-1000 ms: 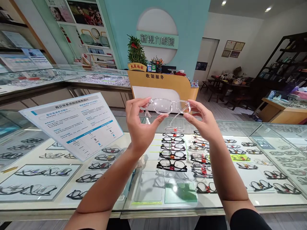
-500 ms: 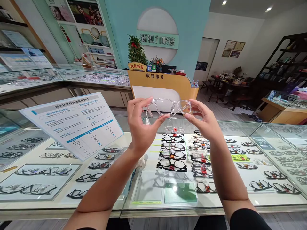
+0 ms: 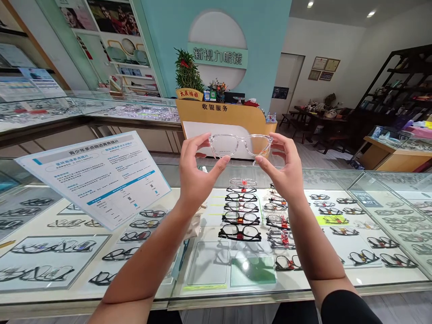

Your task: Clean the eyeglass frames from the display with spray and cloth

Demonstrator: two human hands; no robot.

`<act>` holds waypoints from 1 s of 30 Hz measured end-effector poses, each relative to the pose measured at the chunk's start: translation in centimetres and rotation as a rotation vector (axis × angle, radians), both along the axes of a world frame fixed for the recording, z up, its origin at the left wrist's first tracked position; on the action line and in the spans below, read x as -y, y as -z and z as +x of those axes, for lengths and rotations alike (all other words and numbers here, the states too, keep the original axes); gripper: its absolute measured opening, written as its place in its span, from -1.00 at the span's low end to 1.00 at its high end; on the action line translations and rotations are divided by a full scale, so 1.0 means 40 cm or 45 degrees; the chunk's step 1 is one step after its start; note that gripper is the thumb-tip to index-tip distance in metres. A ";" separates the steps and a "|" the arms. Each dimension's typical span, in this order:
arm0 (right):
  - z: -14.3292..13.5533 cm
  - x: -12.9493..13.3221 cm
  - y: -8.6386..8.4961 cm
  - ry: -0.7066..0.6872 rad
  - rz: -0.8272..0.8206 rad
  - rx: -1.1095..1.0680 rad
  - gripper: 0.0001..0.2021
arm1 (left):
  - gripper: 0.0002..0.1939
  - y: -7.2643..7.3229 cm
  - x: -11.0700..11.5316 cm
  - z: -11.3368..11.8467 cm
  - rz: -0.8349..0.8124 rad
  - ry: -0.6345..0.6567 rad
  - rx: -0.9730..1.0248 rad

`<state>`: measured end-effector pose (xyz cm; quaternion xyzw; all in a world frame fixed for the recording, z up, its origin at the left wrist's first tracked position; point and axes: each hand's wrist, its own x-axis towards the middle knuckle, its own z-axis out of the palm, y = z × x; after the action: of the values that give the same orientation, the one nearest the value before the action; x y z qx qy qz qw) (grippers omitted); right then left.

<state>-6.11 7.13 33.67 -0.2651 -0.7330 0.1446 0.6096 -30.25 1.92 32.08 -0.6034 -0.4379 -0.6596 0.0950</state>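
A pair of clear-framed glasses is held up above the glass counter, its lenses side by side and nearly level. My left hand pinches its left end between thumb and fingers. At the right end, my right hand grips the frame the same way. Below the hands, a column of dark-framed glasses lies on the display, and another column with red tags lies to its right.
A printed sign stands tilted on the counter at left. More glasses lie on a tray at lower left. The glass counter's front edge runs near my body. Beyond stands a yellow reception desk with a plant.
The clear glasses have turned to show both lenses more squarely and sit more level. My right hand has shifted slightly left, and the whole view has moved a little.
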 end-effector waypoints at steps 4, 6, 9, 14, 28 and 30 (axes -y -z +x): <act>-0.011 0.003 0.009 0.044 0.102 -0.027 -0.43 | -0.30 0.012 -0.018 -0.006 -0.022 0.078 0.061; -0.012 0.004 0.010 0.058 0.127 -0.017 -0.42 | -0.27 0.018 -0.025 -0.009 -0.033 0.117 0.075; -0.013 0.002 0.012 0.065 0.167 -0.007 -0.40 | -0.24 0.027 -0.037 -0.013 0.000 0.151 0.081; -0.014 -0.004 0.016 0.054 0.193 0.004 -0.37 | -0.23 0.035 -0.049 -0.015 0.115 0.122 0.049; -0.022 -0.009 0.027 0.007 0.066 0.034 -0.36 | -0.17 0.018 -0.025 0.002 0.427 -0.150 -0.199; -0.023 -0.007 0.026 0.015 0.058 0.040 -0.36 | -0.17 0.016 -0.026 0.001 0.436 -0.164 -0.222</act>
<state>-7.04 7.41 32.63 -0.2575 -0.7439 0.1201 0.6048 -30.22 2.94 31.43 -0.6039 -0.3471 -0.6624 0.2759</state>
